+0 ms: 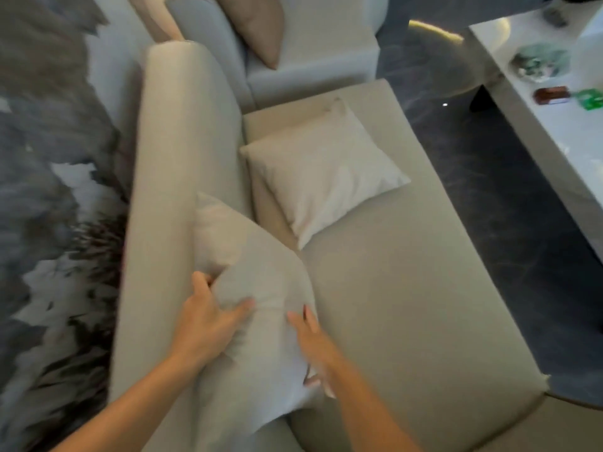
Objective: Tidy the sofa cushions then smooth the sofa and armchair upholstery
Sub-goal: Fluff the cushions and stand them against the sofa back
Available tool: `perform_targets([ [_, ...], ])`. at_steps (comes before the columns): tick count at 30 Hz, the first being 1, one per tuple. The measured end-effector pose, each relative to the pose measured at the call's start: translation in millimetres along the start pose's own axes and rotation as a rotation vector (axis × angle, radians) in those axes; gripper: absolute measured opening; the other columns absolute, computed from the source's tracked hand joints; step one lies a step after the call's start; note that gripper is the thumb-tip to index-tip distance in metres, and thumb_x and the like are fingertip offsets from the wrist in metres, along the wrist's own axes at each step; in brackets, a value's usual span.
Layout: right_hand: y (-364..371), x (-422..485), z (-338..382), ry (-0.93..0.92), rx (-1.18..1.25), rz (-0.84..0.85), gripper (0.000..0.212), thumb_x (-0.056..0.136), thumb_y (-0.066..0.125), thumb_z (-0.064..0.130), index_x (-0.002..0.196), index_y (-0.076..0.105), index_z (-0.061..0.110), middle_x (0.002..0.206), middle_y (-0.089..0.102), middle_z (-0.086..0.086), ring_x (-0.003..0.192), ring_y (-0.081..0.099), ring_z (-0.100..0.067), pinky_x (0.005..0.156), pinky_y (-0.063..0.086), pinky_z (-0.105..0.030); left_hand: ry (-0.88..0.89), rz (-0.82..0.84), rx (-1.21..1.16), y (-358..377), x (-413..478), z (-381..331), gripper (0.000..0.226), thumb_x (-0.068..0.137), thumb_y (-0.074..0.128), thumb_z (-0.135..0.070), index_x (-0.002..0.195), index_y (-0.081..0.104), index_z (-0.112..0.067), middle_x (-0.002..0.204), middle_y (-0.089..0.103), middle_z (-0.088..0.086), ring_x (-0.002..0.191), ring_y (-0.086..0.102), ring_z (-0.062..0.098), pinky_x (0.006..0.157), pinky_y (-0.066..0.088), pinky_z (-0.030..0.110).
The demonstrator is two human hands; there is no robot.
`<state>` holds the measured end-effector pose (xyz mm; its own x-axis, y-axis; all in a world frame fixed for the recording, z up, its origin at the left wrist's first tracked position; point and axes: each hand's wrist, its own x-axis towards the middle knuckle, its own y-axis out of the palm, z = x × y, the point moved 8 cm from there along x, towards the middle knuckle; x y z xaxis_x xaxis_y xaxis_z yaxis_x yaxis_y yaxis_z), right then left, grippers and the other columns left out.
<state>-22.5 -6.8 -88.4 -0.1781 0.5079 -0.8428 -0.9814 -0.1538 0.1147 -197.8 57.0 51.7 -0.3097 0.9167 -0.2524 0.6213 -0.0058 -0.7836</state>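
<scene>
Head view: near cushion leans on the sofa backrest. Left hand clasps its upper edge between thumb and fingers. Right hand, blurred, lies flat and straight-fingered on its right side. Second cushion lies askew on the seat. We judge cushion-tidying is in hand. Next calls for squaring this cushion against the backrest.

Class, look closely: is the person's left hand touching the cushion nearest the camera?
Touching. The head view shows the left hand gripping the near cushion.
</scene>
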Motion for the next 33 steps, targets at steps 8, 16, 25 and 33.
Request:
perform_targets([
  [8,-21.9,7.1,3.7,0.136,-0.009,0.015,0.068,0.086,0.042,0.069,0.148,0.023,0.045,0.149,0.041,0.004,0.114,0.054,-0.027,0.085,0.053,-0.043,0.363,-0.137,0.405,5.7,16.5,-49.0,0.074,0.066,0.074,-0.044,0.123,0.034,-0.018,0.118,0.043,0.008,0.105,0.045,0.034,0.093,0.039,0.043],
  [16,-133.7,78.9,191.0,-0.206,-0.042,-0.292,0.058,0.095,0.053,0.041,0.147,0.029,0.037,0.133,0.052,-0.009,0.103,0.059,-0.033,0.084,0.054,-0.047,-0.125,0.271,-0.026,107.4,166.1,-99.1,0.062,0.084,0.063,-0.03,0.136,0.04,-0.005,0.136,0.047,0.021,0.124,0.049,0.036,0.101,0.043,0.038],
  [25,-187.1,214.3,280.9,-0.414,-0.34,-0.612,0.087,0.079,0.062,0.065,0.147,0.009,0.052,0.162,0.007,-0.012,0.145,0.017,-0.037,0.103,0.041,-0.06,-0.241,0.217,-0.114,208.4,321.1,-62.5,0.118,0.074,0.075,-0.053,0.155,-0.003,-0.018,0.158,0.018,0.022,0.143,0.023,0.041,0.115,0.029,0.042],
  [33,-176.3,287.3,242.3,-0.363,-0.215,-0.666,0.089,0.077,0.068,0.059,0.139,0.005,0.066,0.16,-0.019,0.005,0.136,0.027,-0.045,0.074,0.058,-0.061,-0.178,0.159,-0.298,254.4,331.1,-26.1,0.124,0.07,0.081,-0.048,0.147,-0.016,-0.047,0.151,0.015,0.03,0.134,0.034,0.042,0.111,0.03,0.043],
])
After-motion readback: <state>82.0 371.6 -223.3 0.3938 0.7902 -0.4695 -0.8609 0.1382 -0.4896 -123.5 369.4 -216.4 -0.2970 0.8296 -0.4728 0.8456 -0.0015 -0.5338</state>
